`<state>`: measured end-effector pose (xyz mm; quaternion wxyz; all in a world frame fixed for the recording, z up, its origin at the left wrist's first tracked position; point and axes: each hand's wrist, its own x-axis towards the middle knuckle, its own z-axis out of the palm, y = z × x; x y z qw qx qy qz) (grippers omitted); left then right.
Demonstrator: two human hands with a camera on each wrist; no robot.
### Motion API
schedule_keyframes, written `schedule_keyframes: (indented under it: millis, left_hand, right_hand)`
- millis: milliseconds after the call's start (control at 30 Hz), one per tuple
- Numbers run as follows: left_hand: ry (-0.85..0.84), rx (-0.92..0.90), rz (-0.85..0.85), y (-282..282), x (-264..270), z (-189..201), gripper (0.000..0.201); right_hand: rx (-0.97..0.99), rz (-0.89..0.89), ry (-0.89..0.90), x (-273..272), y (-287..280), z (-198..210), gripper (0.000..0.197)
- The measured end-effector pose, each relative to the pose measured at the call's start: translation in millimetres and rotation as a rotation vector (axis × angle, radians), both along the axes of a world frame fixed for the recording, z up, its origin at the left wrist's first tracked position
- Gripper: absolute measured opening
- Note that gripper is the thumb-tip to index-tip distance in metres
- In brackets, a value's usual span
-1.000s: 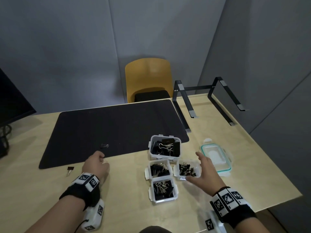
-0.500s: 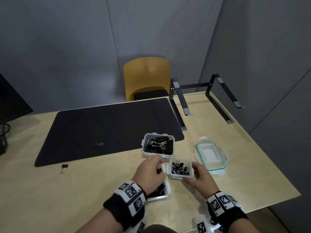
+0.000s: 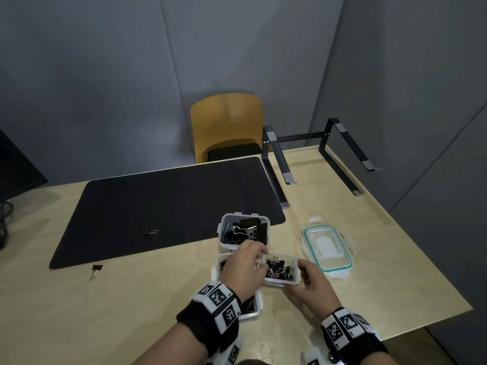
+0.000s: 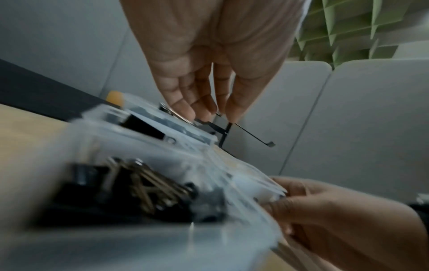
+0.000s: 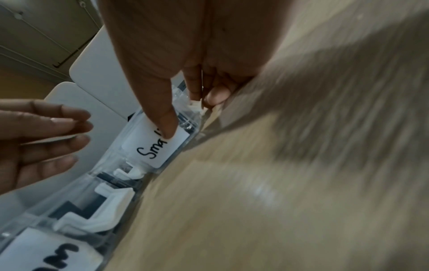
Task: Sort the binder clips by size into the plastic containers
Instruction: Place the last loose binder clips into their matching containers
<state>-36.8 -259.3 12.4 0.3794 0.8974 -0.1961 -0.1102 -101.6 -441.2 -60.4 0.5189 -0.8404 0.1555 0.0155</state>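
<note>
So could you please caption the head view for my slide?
Right hand holds the small-clip tub, left hand over it; two clips remain unsorted.

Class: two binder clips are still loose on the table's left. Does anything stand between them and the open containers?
Nothing visible does. One loose clip lies on the black mat, another on bare table; only flat surface separates them from the containers.

Light wood tabletop. Black mat covers the far-left part, w/ one small binder clip on it. Another clip on bare wood just off the mat's near-left corner. Clear containers clustered near-centre. Teal-rimmed lid toward right edge. Black metal stand at far-right corner.
</note>
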Motion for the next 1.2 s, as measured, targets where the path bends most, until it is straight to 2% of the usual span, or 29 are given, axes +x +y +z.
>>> schedule_keyframes:
  millis: [167,300,433,533,633,900,1033,1200]
  left_hand:
    - [-0.005,0.01,0.271,50.5,23.4,4.6,0.013]
    - [0.039,0.129,0.494,110.4,68.7,-18.1,0.015]
    - [0.033,0.306,0.636,148.4,101.9,-40.0,0.028]
    - [0.043,0.359,0.719,159.0,112.3,-46.4,0.042]
    - [0.056,0.424,0.669,165.0,123.0,-54.1,0.049]
    - [0.105,0.502,0.596,167.4,130.6,-51.3,0.024]
    - [0.087,0.401,0.58,158.6,116.2,-40.4,0.018]
    - [0.022,0.192,0.521,122.4,77.5,-16.1,0.016]
  right_hand:
    - [-0.001,0.009,-0.011,-1.0,0.8,-3.3,0.058]
    - [0.038,0.014,-0.038,-1.1,0.7,-0.6,0.056]
    - [0.068,0.006,-0.068,-0.3,0.7,-2.2,0.058]
    - [0.076,0.001,-0.073,-0.3,0.1,-4.4,0.058]
    - [0.069,0.001,-0.055,-0.8,-0.5,-4.5,0.058]
    - [0.062,-0.022,-0.052,-0.6,2.3,2.0,0.058]
    - [0.066,-0.035,-0.053,-1.5,3.3,3.0,0.058]
    - [0.062,-0.033,-0.027,-1.5,3.2,3.4,0.06]
